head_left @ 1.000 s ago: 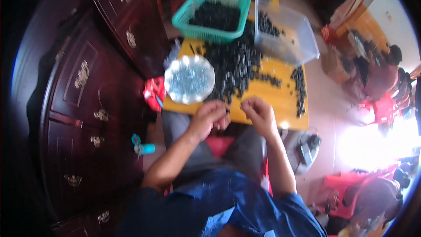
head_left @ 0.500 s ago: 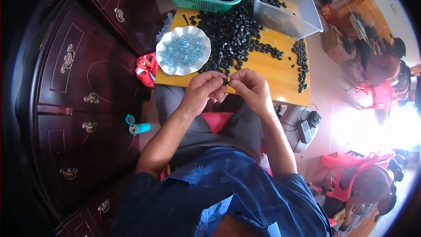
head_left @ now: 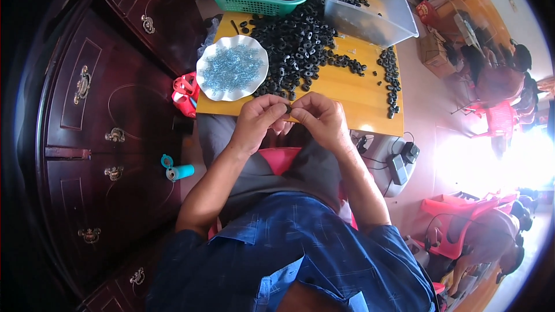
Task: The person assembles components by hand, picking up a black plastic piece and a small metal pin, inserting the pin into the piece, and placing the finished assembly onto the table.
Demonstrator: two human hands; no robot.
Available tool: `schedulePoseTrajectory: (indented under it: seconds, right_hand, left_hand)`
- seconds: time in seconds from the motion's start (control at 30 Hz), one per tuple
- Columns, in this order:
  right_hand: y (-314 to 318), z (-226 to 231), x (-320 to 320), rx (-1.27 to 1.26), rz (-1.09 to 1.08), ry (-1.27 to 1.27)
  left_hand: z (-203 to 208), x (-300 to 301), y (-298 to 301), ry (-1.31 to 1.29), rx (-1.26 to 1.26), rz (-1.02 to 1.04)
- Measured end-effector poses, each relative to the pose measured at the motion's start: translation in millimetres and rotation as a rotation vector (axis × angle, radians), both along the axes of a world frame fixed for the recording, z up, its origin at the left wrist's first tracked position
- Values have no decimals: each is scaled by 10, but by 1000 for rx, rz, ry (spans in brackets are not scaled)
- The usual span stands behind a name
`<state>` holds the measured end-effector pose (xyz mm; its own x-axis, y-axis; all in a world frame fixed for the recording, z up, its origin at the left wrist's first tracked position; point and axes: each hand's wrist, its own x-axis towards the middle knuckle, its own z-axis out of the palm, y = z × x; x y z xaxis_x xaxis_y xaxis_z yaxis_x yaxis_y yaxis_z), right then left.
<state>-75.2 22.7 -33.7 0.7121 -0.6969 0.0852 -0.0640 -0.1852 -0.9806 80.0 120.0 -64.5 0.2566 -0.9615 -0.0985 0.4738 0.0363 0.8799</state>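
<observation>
Just past the table's near edge, over my lap, my two hands meet fingertip to fingertip. My left hand (head_left: pixel 259 121) is closed, pinching a small black plastic part (head_left: pixel 288 108) between thumb and forefinger. My right hand (head_left: pixel 324 118) is also closed in a pinch right against that part; anything tiny between its fingertips is hidden. Beyond the hands spreads a heap of similar small black parts (head_left: pixel 295 52), some oval with holes. A white scalloped plate (head_left: pixel 228 96) of small, thin, bluish shiny pieces (head_left: pixel 234 68) stands left of the heap.
On the yellow table (head_left: pixel 352 95) sit a green basket (head_left: pixel 254 6) of black parts and a clear plastic bin (head_left: pixel 376 26). Dark wooden drawers (head_left: pixel 115 104) line the left. A turquoise bottle (head_left: pixel 182 171) and a red bag (head_left: pixel 185 95) are nearby. People work at right.
The whole view has shifted slightly, with the table things now a little further left. My right fingertips have come closer to the black part in my left hand.
</observation>
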Motion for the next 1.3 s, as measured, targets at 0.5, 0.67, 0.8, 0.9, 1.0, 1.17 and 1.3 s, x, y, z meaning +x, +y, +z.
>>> schedulePoseTrajectory:
  seconds: [0.5, 0.67, 0.8, 0.9, 1.0, 1.17, 1.3]
  right_hand:
    - [-567, 18, -354, 120, 180, 105]
    - [-1333, 94, -960, -625, -516, 575]
    - [-1587, 77, -1143, -557, -634, 869]
    - [-1640, -39, -1153, -632, -604, 938]
    - [-1668, -88, -1108, -571, -603, 1038]
    - [-1727, -160, -1065, -599, -548, 1087]
    - [-1728, -218, -1053, -754, -574, 1040]
  left_hand:
    - [-45, 126, 25, 543, -46, -156]
    - [-61, 98, -12, 322, 59, -156]
    - [-103, 107, -13, 331, 51, -177]
    - [-105, 111, -13, 319, 71, -155]
    - [-87, 107, -18, 328, 75, -157]
    - [-73, 126, -3, 295, 98, -143]
    - [-67, 107, -14, 287, 100, -156]
